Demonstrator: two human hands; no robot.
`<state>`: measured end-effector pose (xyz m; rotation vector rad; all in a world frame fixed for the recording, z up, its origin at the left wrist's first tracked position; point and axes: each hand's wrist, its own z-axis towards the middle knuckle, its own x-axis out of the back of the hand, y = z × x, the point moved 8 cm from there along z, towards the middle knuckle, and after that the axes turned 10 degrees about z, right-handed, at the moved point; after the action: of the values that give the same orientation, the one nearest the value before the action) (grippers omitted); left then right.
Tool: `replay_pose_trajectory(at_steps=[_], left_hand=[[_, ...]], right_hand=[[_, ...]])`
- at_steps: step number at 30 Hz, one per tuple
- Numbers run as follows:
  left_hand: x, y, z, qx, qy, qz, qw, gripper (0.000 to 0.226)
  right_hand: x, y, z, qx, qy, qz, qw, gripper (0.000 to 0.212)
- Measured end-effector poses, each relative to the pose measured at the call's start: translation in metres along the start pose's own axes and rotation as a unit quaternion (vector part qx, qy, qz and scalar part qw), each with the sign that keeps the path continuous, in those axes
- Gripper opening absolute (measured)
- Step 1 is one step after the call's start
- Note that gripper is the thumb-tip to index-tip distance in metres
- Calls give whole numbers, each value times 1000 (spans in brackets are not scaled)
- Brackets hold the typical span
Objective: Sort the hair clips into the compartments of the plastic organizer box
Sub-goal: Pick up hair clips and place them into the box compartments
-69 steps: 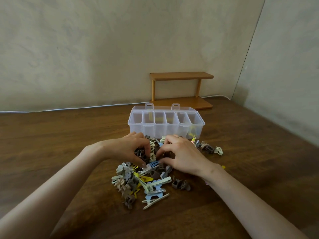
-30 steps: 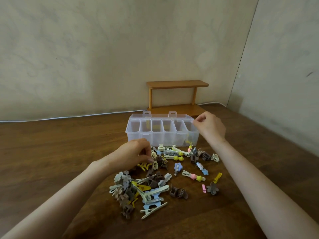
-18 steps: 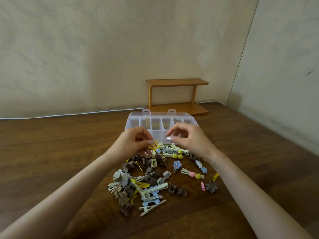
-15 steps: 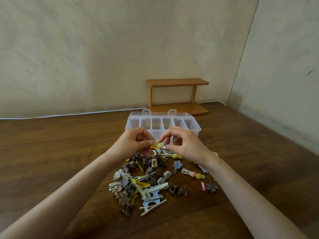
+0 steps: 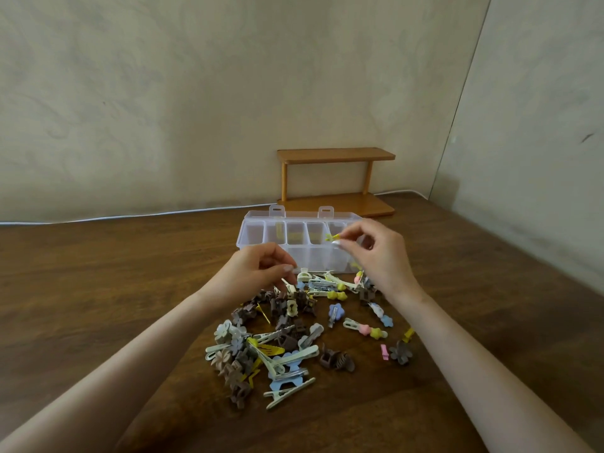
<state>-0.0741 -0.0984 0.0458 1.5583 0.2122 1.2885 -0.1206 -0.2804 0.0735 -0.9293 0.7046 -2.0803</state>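
**Sorting barely begun: one yellow clip at the box, most of the pile on the counter**

From my seat at the far end of the feed, I read it from the left. There the brown counter (image 5: 98, 289) is bare wood, with a white cable (image 5: 130, 217) running along the foot of the wall.

Next comes the left hand (image 5: 255, 277), low over the far edge of the pile of hair clips (image 5: 277, 341). Its fingers are curled, with thumb and forefinger drawn close together. I cannot tell whether they are pinching a clip or only touching the heap.

The pile itself spreads across the middle of the counter: brown claws, cream and blue flat clips, and flower shapes, jumbled and overlapping.

Behind it stands the organizer box (image 5: 304, 256), clear plastic, with its lid back and a row of compartments open. Yellowish shapes show through a few of the dividers. I take them for clips already dropped in, though the translucent walls leave that unsure.

The right hand (image 5: 379, 256) is raised over the right part of the box. It pinches a small yellow clip (image 5: 332, 237) between thumb and forefinger. That clip hangs in the air above the compartments and is not yet released.

Further right, a pink clip (image 5: 384, 351) and a brown flower clip (image 5: 401, 352) lie apart from the heap. A wooden shelf (image 5: 336, 155) stands behind the box, against the wall.

My judgement is that this is an early stage, with nearly everything left to sort.

I can read no brand, label or writing anywhere.
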Motion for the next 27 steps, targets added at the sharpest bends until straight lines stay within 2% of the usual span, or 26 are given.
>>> replay_pose_trajectory(at_steps=[3, 5, 11, 17, 22, 27], left_hand=[[6, -1, 1, -2, 18, 30, 999, 9], [9, -1, 2, -6, 23, 49, 998, 9], [11, -3, 3, -12, 26, 83, 996, 8], [17, -7, 6, -18, 28, 152, 988, 4], [26, -19, 9, 0, -1, 275, 961, 7], [20, -30, 8, 16, -76, 345, 935, 13]], right_hand=[[34, 24, 15, -38, 106, -76, 991, 5], [47, 36, 25, -72, 136, -122, 981, 5], [42, 57, 46, -137, 82, -212, 964, 10], [35, 45, 35, -96, 84, -161, 979, 11], [-5, 12, 18, -36, -22, -47, 998, 13], [-67, -7, -9, -12, -226, -35, 973, 22]])
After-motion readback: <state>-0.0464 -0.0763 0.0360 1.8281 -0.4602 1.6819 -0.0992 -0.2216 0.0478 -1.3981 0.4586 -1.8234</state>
